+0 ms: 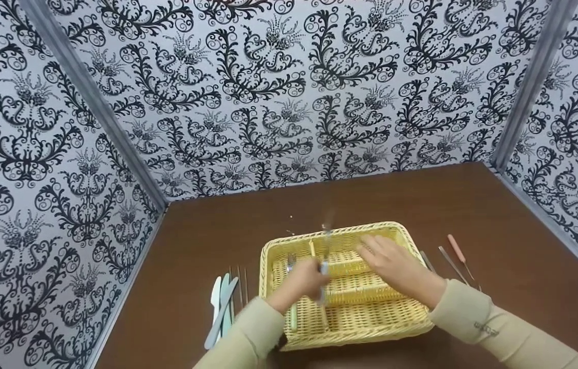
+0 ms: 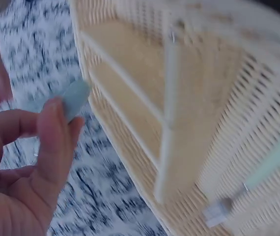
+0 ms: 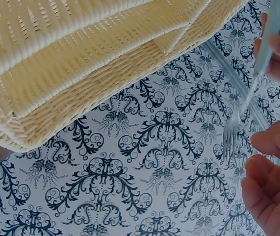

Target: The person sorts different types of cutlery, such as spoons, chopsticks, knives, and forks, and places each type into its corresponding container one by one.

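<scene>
My left hand is over the left part of a yellow wicker basket. Its thumb and fingers pinch the pale blue handle of a fork, whose tines point away from that hand. In the head view the raised fork is blurred. My right hand hovers above the basket's right side, fingers loosely bent, thumb apart, holding nothing. In the right wrist view its fingertips are near the fork's tines but apart from them. Inside the basket's left compartment lies another fork with a light green handle.
Dividers split the basket into compartments. Left of it on the brown table lie several table knives and thin metal sticks. To the right are a pink-handled utensil and metal pieces. Patterned walls surround the table.
</scene>
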Available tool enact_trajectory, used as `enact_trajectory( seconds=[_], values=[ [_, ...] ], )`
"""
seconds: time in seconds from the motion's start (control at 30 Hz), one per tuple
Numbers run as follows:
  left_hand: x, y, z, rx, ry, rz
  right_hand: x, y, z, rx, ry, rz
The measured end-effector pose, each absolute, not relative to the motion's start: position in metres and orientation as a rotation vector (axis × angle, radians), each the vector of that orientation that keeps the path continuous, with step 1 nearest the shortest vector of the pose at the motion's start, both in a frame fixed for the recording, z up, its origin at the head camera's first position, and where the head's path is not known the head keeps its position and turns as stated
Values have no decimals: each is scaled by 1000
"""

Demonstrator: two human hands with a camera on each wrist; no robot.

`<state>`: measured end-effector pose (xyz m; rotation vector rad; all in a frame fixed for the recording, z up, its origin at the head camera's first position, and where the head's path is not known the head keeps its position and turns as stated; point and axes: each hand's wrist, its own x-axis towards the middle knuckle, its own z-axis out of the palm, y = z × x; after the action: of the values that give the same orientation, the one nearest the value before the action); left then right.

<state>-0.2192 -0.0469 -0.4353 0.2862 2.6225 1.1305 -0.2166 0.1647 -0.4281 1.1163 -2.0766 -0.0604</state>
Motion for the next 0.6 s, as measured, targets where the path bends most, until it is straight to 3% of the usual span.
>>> enact_trajectory(
  seconds=[0.33, 0.6],
  values=[
    [-238, -82, -460, -56, 2423, 899, -219, 184, -434, 1119, -2148, 40],
    [-240, -81, -481, -90, 2273, 733, -219, 190, -437, 1125, -2175, 70]
  ],
)
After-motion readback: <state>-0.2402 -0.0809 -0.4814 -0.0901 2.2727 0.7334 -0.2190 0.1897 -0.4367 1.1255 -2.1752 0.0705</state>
